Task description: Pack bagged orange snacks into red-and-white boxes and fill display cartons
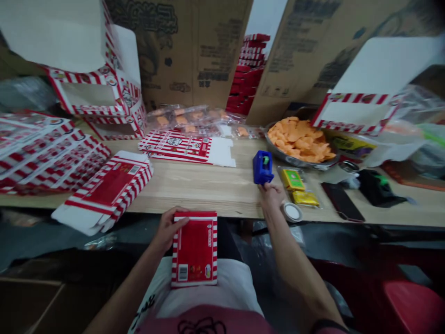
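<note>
Head: left grip (pixel 169 228) holds box (pixel 196 248); right grip (pixel 272 196) touches dispenser (pixel 262 169).

Left hand (pixel 170 230): 1. Right hand (pixel 272 196): 1. Red box (pixel 195 248) under left hand: 1. Tape dispensers (pixel 262 169): 2. Phone (pixel 342 202): 1. Bowl (pixel 309 164): 1. Orange pieces (pixel 295 139) inside: too many to count. Yellow packets (pixel 306 199): 2. Raised-lid boxes (pixel 375 69): 2.

Packing workshop — striped carton stack (pixel 107 185), tape dispenser (pixel 263 168)
</note>
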`<state>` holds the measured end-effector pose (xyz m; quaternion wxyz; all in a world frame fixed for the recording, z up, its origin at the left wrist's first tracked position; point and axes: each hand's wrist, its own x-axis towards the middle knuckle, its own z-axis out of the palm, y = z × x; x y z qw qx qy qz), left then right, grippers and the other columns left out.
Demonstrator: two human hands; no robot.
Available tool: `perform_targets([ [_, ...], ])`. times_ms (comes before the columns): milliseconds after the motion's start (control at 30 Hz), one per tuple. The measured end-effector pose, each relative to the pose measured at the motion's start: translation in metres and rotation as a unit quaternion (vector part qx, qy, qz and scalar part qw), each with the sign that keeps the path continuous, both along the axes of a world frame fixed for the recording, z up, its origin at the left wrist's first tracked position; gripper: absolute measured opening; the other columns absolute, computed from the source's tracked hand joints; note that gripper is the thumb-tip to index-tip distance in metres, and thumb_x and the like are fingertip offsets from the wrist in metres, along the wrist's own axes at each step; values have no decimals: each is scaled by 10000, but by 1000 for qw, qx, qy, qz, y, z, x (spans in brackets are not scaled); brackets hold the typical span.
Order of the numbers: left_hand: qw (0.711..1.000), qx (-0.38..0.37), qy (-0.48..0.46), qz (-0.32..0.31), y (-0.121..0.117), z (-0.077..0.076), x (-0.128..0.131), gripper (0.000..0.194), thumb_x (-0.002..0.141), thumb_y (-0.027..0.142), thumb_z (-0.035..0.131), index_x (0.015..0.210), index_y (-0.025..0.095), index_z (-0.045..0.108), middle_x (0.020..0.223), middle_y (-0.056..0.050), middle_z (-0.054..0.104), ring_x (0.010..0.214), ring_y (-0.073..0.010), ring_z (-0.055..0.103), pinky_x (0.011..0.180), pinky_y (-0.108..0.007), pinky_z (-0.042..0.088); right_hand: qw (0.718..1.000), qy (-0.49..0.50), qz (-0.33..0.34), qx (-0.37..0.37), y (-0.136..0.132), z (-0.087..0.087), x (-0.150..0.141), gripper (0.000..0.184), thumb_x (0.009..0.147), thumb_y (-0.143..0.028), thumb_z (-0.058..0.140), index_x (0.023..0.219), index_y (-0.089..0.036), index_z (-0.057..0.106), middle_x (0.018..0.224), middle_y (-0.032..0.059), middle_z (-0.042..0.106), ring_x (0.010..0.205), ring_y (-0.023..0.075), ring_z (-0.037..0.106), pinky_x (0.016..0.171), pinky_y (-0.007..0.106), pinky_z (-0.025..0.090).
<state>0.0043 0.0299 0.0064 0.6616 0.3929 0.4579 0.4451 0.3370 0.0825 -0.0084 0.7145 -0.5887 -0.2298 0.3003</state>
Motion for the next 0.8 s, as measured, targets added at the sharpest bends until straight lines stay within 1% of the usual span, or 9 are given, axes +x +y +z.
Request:
perform_targets([
  [67, 1000, -4, -10, -14, 0, -1, 1, 307, 573, 284, 811, 797, 157, 643, 717, 6, 669, 609, -139, 620, 579, -238, 493, 997, 8, 67, -24, -2, 11, -17, 264, 578, -316, 703, 530, -194, 474, 527, -61, 466, 547, 106, 471, 588, 273, 459],
  [133, 1000, -8, -18, -23, -1, -2, 3, 305, 570, 275, 814, 786, 151, 637, 696, 11, 658, 590, -126, 606, 571, -229, 483, 963, -47, 261, -43, -1, 31, -41, 208, 565, -274, 739, 544, -173, 559, 603, -19, 565, 612, 130, 531, 612, 279, 458],
  [167, 999, -10, -22, -27, -1, -2, 4, 305, 571, 274, 814, 784, 149, 635, 684, 14, 652, 582, -122, 599, 566, -227, 480, 912, -100, 396, -45, 2, 43, -55, 176, 581, -257, 743, 558, -165, 595, 648, -3, 598, 649, 139, 550, 628, 275, 452],
  [233, 999, -14, -28, -37, -2, -1, 6, 309, 576, 284, 811, 790, 150, 631, 675, 14, 651, 571, -124, 594, 559, -232, 477, 728, -225, 647, -23, 10, 67, -86, 112, 661, -243, 701, 607, -162, 645, 695, -1, 617, 678, 133, 548, 645, 261, 426],
  [300, 998, -14, -33, -43, -3, 0, 8, 313, 587, 298, 803, 802, 153, 627, 692, 8, 664, 575, -130, 600, 562, -240, 477, 557, -315, 769, 6, 19, 86, -115, 100, 717, -208, 640, 629, -167, 660, 670, -15, 601, 651, 122, 522, 631, 251, 398],
  [367, 998, -8, -34, -42, -4, 0, 9, 314, 588, 305, 802, 800, 152, 627, 704, 5, 671, 576, -130, 601, 563, -238, 470, 456, -382, 803, 18, 25, 96, -137, 129, 711, -153, 622, 585, -171, 643, 605, -25, 573, 615, 119, 497, 616, 248, 375],
  [433, 999, -4, -33, -39, -4, 0, 8, 317, 583, 306, 804, 795, 147, 630, 697, 4, 669, 572, -128, 597, 561, -233, 460, 440, -460, 771, 14, 26, 97, -151, 161, 657, -120, 666, 518, -173, 605, 554, -20, 553, 602, 130, 486, 611, 256, 362],
  [600, 999, 14, -21, -34, -8, 2, 4, 303, 611, 308, 792, 809, 140, 636, 696, -5, 669, 591, -135, 605, 582, -238, 468, 492, -551, 672, -57, 27, 82, -159, 266, 514, -272, 827, 508, -168, 582, 529, -10, 554, 564, 151, 496, 585, 271, 374],
  [800, 997, 41, -10, -72, -19, 16, 2, 285, 627, 313, 779, 821, 148, 650, 758, -15, 674, 652, -142, 607, 607, -230, 472, 426, -88, 870, -231, 26, 52, -156, 474, 473, -501, 805, 728, -120, 684, 534, -30, 613, 470, 114, 531, 497, 225, 427],
])
